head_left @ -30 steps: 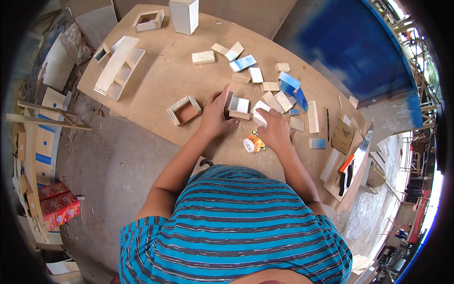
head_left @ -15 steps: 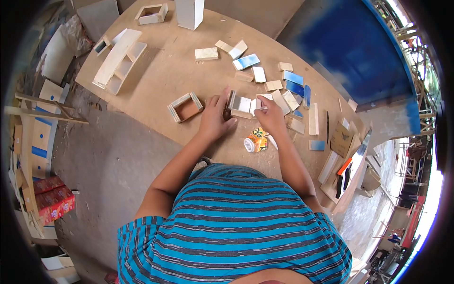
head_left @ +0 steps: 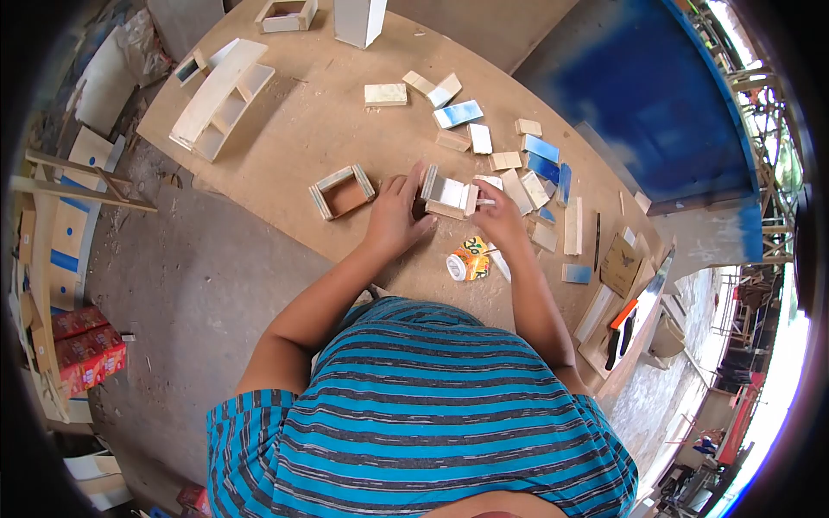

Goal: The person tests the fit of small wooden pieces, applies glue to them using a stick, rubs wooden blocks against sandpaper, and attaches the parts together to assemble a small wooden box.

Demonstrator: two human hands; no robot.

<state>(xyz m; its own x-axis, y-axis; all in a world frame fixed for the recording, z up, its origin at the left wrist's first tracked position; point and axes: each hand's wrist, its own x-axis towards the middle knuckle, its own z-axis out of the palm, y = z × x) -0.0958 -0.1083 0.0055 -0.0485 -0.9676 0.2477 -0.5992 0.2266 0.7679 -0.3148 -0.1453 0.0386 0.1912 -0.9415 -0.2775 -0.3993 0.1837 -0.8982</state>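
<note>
A small part-built wooden box (head_left: 449, 192) with a whitish inside sits on the workbench between my hands. My left hand (head_left: 397, 216) lies along its left end, fingers stretched and thumb spread, the fingertips beside the end panel. With bent fingers my right hand (head_left: 501, 217) grips a small wooden block (head_left: 471, 200), which stands upright at the box's right end. Whether block and box touch all along, I cannot tell. Just below lies a yellow glue bottle (head_left: 471, 261) with a white cap. Left of my left hand is another small wooden frame (head_left: 343, 193).
Several loose wood blocks, some painted blue (head_left: 458, 114), lie scattered to the upper right. A wooden shelf unit (head_left: 220, 99) and a white upright box (head_left: 359, 22) stand farther back. A saw with an orange and black handle (head_left: 622, 328) lies at the bench's right edge.
My right hand has moved slightly, and the block in its fingers now stands upright against the box's right side. My left hand stays beside the left end. The view has shifted a little.
</note>
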